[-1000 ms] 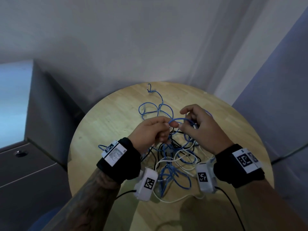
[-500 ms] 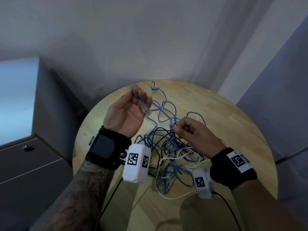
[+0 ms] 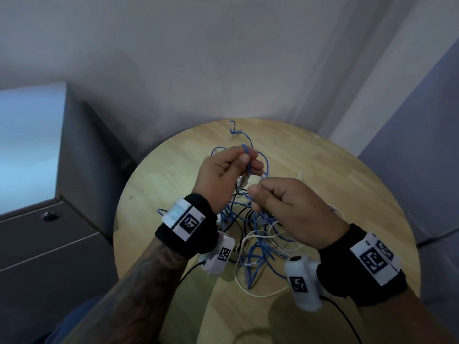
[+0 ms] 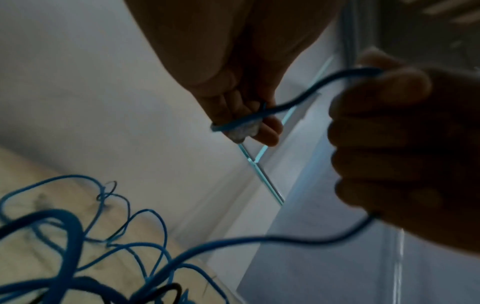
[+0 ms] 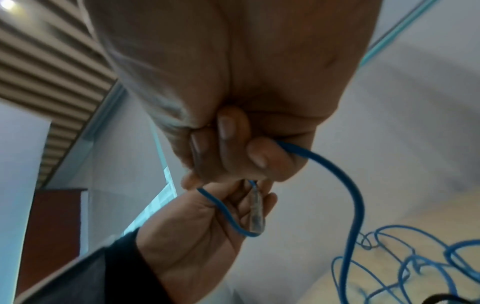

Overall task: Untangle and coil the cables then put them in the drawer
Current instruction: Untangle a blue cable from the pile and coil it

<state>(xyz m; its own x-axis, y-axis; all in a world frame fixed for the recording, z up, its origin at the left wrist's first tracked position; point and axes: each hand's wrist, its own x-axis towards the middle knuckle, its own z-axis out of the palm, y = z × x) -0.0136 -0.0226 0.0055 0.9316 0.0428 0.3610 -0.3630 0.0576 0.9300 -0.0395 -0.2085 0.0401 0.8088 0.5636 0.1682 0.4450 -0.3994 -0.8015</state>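
A tangle of blue, white and black cables (image 3: 257, 247) lies on the round wooden table (image 3: 347, 194). My left hand (image 3: 246, 162) is raised above it and pinches a fold of the blue cable (image 3: 245, 148) between thumb and fingers. The cable's clear plug (image 3: 244, 181) hangs below. In the left wrist view the plug (image 4: 242, 131) sits at my fingertips (image 4: 270, 133), and the blue cable (image 4: 298, 100) runs across to my right hand (image 4: 389, 144). My right hand (image 3: 258, 194), just below and right of the left, is curled into a fist round the same blue cable (image 5: 350, 195).
A grey cabinet with drawer fronts (image 3: 49, 256) and a round lock (image 3: 49, 216) stands left of the table. A grey wall rises behind the table and a partition (image 3: 422, 145) stands to the right. Loose blue loops (image 3: 233, 131) reach the table's far edge.
My left hand has come back from the upper left to just above my right hand, with the plug end still in it. My right hand has risen slightly with its hold on the cable.
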